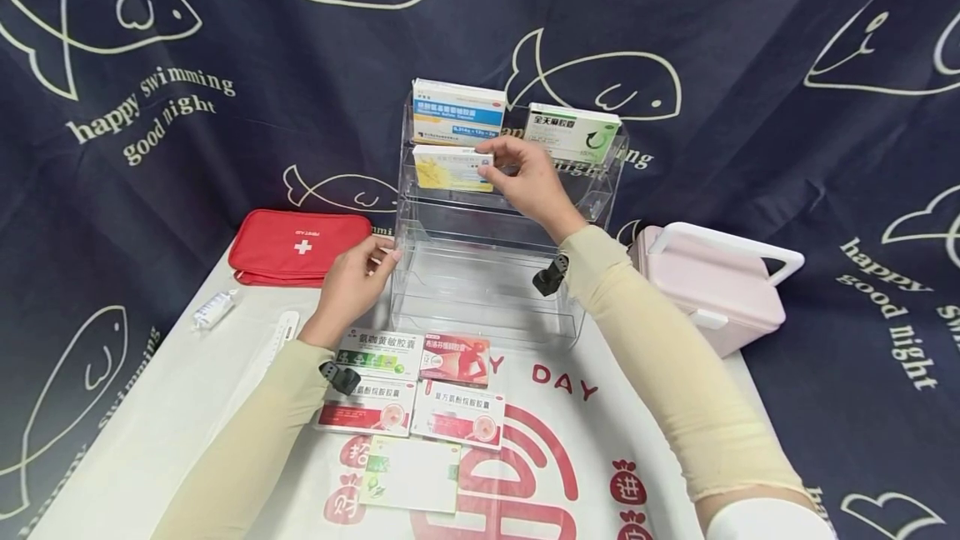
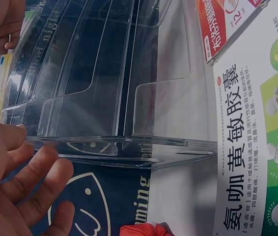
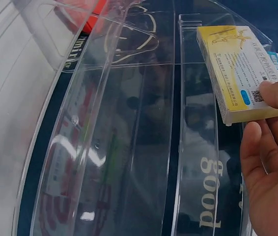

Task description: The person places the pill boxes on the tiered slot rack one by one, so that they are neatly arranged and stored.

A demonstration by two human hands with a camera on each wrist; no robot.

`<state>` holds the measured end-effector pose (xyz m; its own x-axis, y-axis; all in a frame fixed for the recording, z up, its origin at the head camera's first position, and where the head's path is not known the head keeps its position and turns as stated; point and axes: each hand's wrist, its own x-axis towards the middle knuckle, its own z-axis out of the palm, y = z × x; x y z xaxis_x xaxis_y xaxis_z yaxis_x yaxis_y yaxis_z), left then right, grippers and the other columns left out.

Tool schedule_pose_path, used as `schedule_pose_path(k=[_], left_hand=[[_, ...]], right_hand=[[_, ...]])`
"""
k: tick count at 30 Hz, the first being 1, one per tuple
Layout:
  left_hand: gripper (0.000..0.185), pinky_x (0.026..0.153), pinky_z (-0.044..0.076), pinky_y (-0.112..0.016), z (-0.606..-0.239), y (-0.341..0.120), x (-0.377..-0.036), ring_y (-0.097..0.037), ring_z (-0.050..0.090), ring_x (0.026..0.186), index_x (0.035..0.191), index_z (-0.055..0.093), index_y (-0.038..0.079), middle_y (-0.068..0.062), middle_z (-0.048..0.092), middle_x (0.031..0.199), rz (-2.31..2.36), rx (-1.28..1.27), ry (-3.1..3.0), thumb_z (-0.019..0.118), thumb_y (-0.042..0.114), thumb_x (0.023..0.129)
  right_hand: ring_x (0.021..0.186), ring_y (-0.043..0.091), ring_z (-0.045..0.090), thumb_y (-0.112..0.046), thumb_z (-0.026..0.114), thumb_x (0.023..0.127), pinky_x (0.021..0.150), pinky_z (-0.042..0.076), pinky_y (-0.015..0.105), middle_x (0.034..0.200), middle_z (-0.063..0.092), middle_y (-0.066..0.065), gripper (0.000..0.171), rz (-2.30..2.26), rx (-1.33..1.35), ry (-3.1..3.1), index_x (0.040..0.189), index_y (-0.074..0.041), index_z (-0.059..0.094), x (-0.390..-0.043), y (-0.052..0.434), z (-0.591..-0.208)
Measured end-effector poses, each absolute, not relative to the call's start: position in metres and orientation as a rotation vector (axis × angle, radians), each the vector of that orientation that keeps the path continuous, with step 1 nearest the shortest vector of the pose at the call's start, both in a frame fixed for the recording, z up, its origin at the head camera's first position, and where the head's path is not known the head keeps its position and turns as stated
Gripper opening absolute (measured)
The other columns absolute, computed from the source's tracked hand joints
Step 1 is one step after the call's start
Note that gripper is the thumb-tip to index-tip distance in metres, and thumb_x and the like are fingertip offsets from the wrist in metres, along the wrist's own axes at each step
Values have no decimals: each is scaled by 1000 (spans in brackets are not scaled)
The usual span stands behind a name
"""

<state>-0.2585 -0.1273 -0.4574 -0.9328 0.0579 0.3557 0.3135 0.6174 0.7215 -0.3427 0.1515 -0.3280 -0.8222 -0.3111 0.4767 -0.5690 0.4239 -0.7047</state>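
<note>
On a white printed table cover [image 1: 172, 407] before a navy fish-print cloth [image 1: 150, 65], a clear, glossy tiered acrylic rack [image 1: 487, 273], lower tiers bare and roomy. Right hand [image 1: 528, 177] pinching a yellow cardboard box [image 1: 450, 169] by its end at the second tier from the top, under a blue-and-white box [image 1: 457, 112]. Left hand [image 1: 352, 282], fingers straight and relaxed, touching the rack's lower left edge, flat cartons [image 1: 412, 382] just in front.

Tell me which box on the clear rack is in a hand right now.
The yellow box on the second tier: the right hand pinches its right end. The blue-and-white box and green-and-white box on top stand untouched.
</note>
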Motion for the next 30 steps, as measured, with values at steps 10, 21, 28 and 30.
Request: schedule_pose_path(k=[10, 21, 28, 30], left_hand=[[25, 73, 48, -43, -456, -127, -258, -24, 65, 81, 117, 68, 11, -7, 71, 94, -1215, -294, -2564, 68, 29, 99], [26, 73, 48, -43, -456, -127, -257, -24, 65, 81, 117, 68, 12, -7, 71, 94, -1215, -293, -2573, 68, 30, 99], [25, 72, 48, -42, -457, -128, -257, -23, 64, 81, 117, 68, 13, -6, 71, 94, -1211, -291, -2582, 67, 31, 100], [25, 72, 48, -42, -457, -128, -257, -23, 64, 81, 117, 68, 13, -6, 71, 94, -1216, -293, -2577, 67, 31, 99]], right_hand=[[82, 15, 66, -9, 74, 94, 63, 48, 30, 98, 68, 2, 22, 1302, 747, -2491, 117, -13, 73, -341, 146, -334], [97, 9, 66, -15, 73, 96, 75, 51, 34, 114, 69, -3, 23, 1177, 734, -2549, 119, -17, 71, -340, 145, -342], [95, 10, 66, -15, 73, 96, 73, 47, 35, 107, 67, -2, 25, 1089, 759, -2552, 120, -17, 69, -339, 143, -343], [93, 11, 65, -16, 72, 96, 70, 45, 35, 104, 67, -2, 24, 1062, 764, -2551, 120, -17, 69, -339, 143, -343]])
